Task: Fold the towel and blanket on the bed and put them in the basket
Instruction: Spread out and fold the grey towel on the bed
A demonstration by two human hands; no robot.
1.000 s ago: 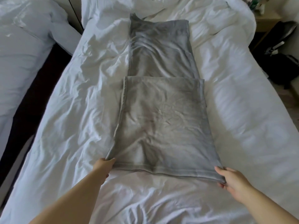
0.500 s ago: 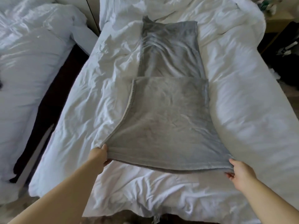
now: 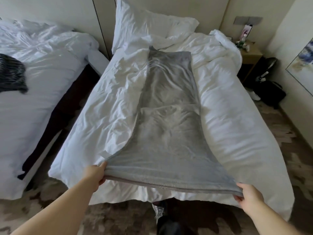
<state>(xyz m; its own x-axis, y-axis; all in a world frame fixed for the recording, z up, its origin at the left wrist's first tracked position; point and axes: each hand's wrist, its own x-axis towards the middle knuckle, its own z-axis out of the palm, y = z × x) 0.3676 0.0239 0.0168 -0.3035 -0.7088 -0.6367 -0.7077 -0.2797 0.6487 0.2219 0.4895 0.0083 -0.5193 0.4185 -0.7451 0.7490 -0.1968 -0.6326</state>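
A long grey blanket [image 3: 169, 133] lies lengthwise down the middle of the white bed [image 3: 237, 133], its near part doubled over on itself. My left hand [image 3: 94, 173] grips the near left corner of the doubled part. My right hand [image 3: 248, 195] grips the near right corner. Between my hands the near edge is lifted off the bed and pulled taut over the foot end. The far end lies rumpled near the pillow [image 3: 144, 26]. No basket is in view.
A second white bed [image 3: 42, 82] stands to the left with a dark striped cloth [image 3: 11, 73] on it. A wooden nightstand [image 3: 250, 55] and dark bags [image 3: 269, 92] sit at the right. Patterned carpet [image 3: 84, 209] lies underfoot.
Both hands have lifted the blanket's near edge and drawn it back toward me past the foot of the bed. The view has pulled back and now takes in the pillow and room.
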